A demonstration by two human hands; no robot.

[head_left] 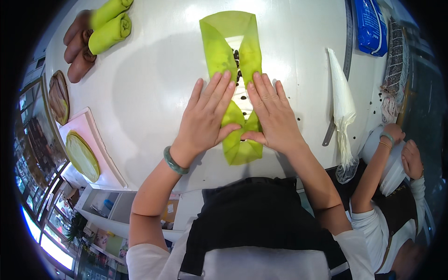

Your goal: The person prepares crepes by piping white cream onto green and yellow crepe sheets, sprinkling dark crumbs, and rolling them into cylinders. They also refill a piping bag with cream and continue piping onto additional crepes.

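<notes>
A thin green crepe (216, 49) lies lengthwise in front of me, its two long sides folded inward and its near end turned up. Between the folds shows a strip of white cream (240, 92) dotted with dark beans (236, 54). My left hand (201, 114) rests on the left fold, fingers stretched out and thumb pointing inward over the near end. On the right fold lies my right hand (275, 114), flat in the same way, its thumb close to the left one. Neither hand grips anything; the crepe under the palms is hidden.
Brown rolls (81, 64) and green rolls (109, 34) sit at the far left. Nearer are a brown crepe stack (59, 97) and a green crepe stack (82, 156). On the right lie a filled piping bag (342, 100), a metal ruler (329, 133) and a blue package (371, 28). A co-worker's hands (411, 158) are beyond.
</notes>
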